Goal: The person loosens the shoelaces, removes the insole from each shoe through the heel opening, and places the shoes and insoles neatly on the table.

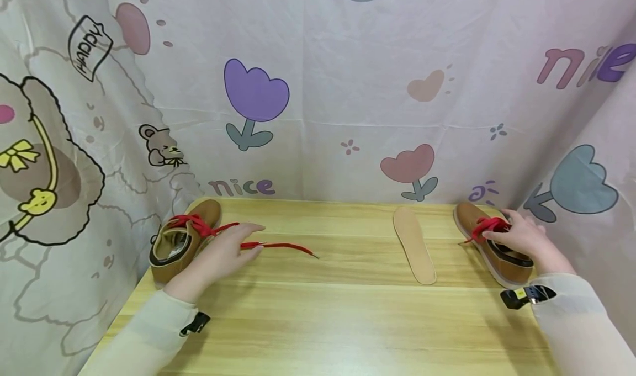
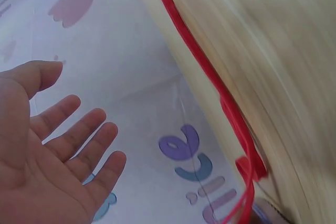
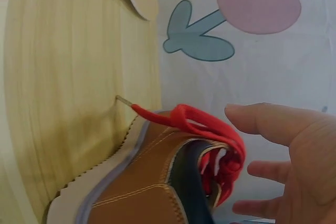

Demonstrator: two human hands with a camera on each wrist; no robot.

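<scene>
A brown shoe (image 1: 169,268) with red laces stands at the table's left end. My left hand (image 1: 223,256) hovers beside it, over the red lace (image 1: 290,247) that trails to the right. In the left wrist view the fingers (image 2: 79,139) are spread and hold nothing. At the right end stands a matching brown shoe (image 1: 514,274), its red laces (image 3: 210,124) bunched over the opening. My right hand (image 1: 528,237) is above this shoe. In the right wrist view its thumb (image 3: 257,119) is extended close to the laces, with nothing held; some fingers are partly hidden.
A tan insole (image 1: 414,246) lies flat on the wooden table (image 1: 318,321), left of the right shoe. A printed curtain (image 1: 318,89) hangs behind the table and along both sides. Each sleeve carries a small black wrist device (image 1: 528,296).
</scene>
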